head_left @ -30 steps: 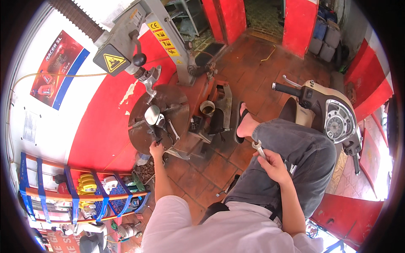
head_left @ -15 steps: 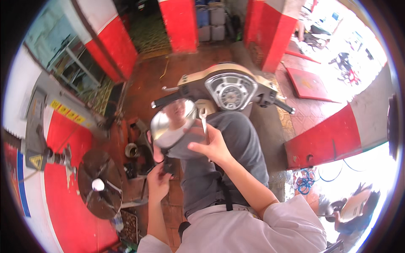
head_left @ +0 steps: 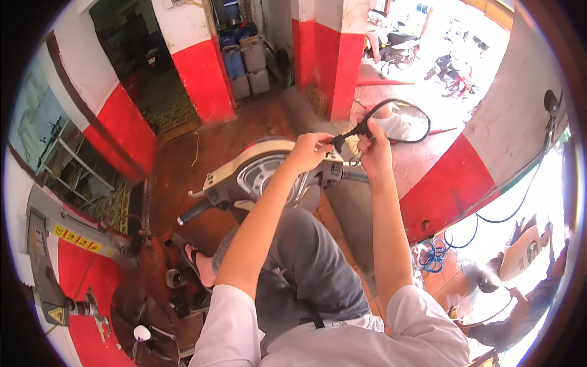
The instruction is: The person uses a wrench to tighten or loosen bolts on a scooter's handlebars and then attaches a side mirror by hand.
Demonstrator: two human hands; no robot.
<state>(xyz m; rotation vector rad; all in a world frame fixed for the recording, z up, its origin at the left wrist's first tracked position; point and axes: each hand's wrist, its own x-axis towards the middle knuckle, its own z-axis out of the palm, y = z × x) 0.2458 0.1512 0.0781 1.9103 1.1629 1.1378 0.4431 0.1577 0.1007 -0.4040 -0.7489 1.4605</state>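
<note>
A round scooter mirror (head_left: 406, 125) with a black stem is up over the right side of the scooter's handlebar (head_left: 214, 194). My right hand (head_left: 376, 150) is closed round the stem just below the mirror head. The jaw of a wrench (head_left: 354, 163) pokes out beside that hand, its shank mostly hidden by the fingers. My left hand (head_left: 310, 151) pinches the black foot of the stem, close to the handlebar's right mount. Whether the foot touches the mount I cannot tell. Partly behind my left forearm lies the instrument dial (head_left: 257, 174).
On the left stand a tyre machine (head_left: 46, 269) and its round turntable (head_left: 147, 324). Red-and-white pillars (head_left: 199, 79) rise ahead. At right are a low wall (head_left: 449, 189), a coiled blue hose (head_left: 433, 255) and a person (head_left: 520, 312) by a light-coloured scooter part. Jerrycans (head_left: 252, 55) stand at the back.
The mirror went from over my lap on the left to the handlebar's right side. My right hand now grips its stem, the left its foot. The view has turned right.
</note>
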